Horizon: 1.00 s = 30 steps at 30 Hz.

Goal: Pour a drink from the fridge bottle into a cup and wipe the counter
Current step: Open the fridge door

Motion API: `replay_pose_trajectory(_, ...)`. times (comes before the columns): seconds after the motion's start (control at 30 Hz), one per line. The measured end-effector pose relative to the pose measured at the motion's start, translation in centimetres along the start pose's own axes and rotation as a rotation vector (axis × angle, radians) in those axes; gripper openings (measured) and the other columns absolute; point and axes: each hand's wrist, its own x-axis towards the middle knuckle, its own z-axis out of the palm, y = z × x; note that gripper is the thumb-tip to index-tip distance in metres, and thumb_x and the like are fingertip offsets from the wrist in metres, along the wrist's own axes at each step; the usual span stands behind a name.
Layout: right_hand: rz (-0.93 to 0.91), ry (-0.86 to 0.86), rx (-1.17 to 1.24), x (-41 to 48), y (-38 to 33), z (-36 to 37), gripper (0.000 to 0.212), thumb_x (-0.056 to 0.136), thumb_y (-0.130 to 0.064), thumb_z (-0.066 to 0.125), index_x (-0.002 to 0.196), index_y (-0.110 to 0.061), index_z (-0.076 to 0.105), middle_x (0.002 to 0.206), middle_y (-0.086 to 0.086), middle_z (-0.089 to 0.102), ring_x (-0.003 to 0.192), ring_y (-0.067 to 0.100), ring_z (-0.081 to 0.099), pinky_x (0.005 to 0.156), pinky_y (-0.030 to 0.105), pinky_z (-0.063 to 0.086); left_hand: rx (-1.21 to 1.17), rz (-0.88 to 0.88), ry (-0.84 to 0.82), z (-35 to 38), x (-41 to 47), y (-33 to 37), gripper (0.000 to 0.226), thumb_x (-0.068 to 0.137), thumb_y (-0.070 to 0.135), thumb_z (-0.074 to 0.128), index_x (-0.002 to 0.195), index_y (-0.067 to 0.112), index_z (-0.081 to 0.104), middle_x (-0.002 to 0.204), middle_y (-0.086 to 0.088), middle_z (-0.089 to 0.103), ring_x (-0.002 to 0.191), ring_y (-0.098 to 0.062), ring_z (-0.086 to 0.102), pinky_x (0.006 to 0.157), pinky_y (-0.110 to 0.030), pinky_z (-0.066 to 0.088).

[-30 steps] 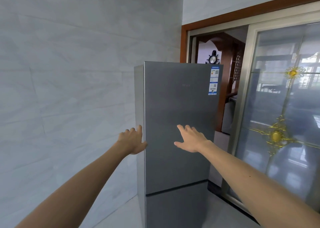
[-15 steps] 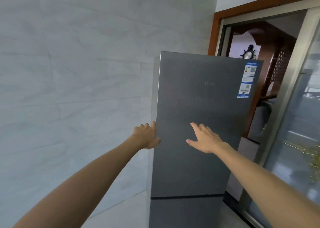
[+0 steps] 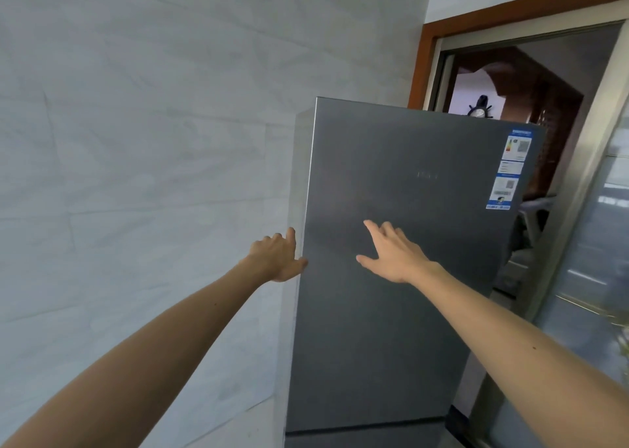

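One grey fridge (image 3: 425,148) stands in front of me, its left side close to the pale tiled wall (image 3: 136,141). I count two doors on it: the tall upper door (image 3: 374,345) and, below a dark seam near the bottom of my view, the top strip of a lower door (image 3: 357,442). Both are closed, so what is inside is hidden.

Both of my hands are up at the upper door, about halfway down what I can see of it. My left hand (image 3: 277,258) is at the door's left edge, with fingers curled round the edge toward the fridge's side and the thumb on the front face, so it is gripping that edge. My right hand (image 3: 394,257) is to the right of it, open, with fingers straight and spread and the palm facing the door. I cannot tell whether it touches the metal.

Three stickers (image 3: 510,168) sit in a column near the door's top right corner. One ship's-wheel clock (image 3: 479,108) peeks over the fridge top, far behind it, inside a brown wooden door frame (image 3: 417,73). At the far right is one glass sliding door (image 3: 606,243). My right forearm crosses in front of the fridge's right edge and the lower part of that glass.
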Motion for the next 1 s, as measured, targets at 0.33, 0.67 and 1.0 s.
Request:
replay_pose_trajectory(0.33,-0.161,0.48,-0.03,9.1,-3.3,-3.6,0.086,0.095,-0.053,0.052,0.158,-0.028,-0.001,0.164,0.016,0.0,0.15,0.036,0.006,0.118,0.052,0.021,-0.355,0.019,0.174,1.7,7.8,-1.4,0.059,0.095,0.048,0.044,0.141,0.014,0.029,0.114,-0.016,0.058,0.101,-0.039,0.058,0.082,-0.043,0.045)
replay_pose_trajectory(0.67,-0.18,0.611,-0.086,15.1,-3.6,-2.9,0.116,0.071,-0.077,0.06,0.157,-0.033,-0.003,0.163,0.018,-0.018,0.149,0.039,-0.018,0.117,0.067,-0.002,-0.476,0.092,0.198,3.3,9.3,-0.1,0.087,0.095,0.05,0.044,0.157,0.018,-0.008,0.137,-0.014,0.051,0.116,-0.035,0.057,0.089,-0.042,0.046)
replay_pose_trajectory(1.0,-0.214,0.816,-0.144,17.2,-2.1,-0.8,0.111,0.07,-0.09,0.045,0.157,-0.033,0.007,0.164,0.018,-0.003,0.151,0.038,-0.005,0.118,0.064,0.001,-0.84,0.189,0.246,5.6,10.3,0.4,0.101,0.078,0.052,0.046,0.155,0.03,-0.015,0.146,-0.004,0.047,0.123,-0.025,0.056,0.103,-0.038,0.046)
